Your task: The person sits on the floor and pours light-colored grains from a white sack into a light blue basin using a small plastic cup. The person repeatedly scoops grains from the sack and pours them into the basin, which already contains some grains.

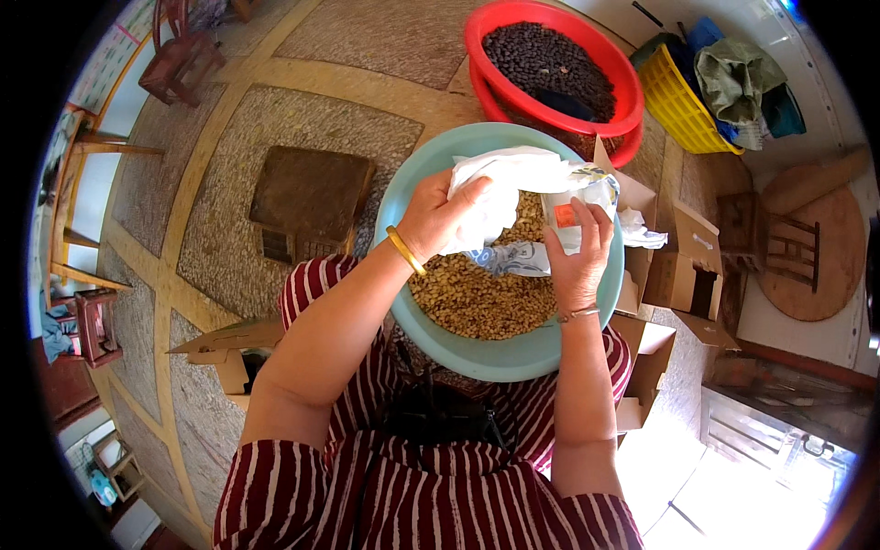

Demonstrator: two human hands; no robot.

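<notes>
A wide light-blue basin (396,220) stands between my knees, holding a bed of small yellowish-tan kernels (486,298). Over it, my left hand (445,211) is closed on a bunched white plastic bag (509,170). My right hand (579,252) has its fingers bent against a clear plastic packet with an orange-red label (565,215), at the bag's right side. A bluish-grey printed part of plastic (513,258) hangs between my hands above the kernels. Whether the packet is part of the white bag I cannot tell.
Beyond the basin, a red basin (632,82) holds dark pellet-like pieces. At far right stands a yellow basket (678,101) with cloth and sacks. Opened cardboard boxes (674,261) sit at right, another box (231,371) by my left leg. A low wooden stool (312,192) is at left.
</notes>
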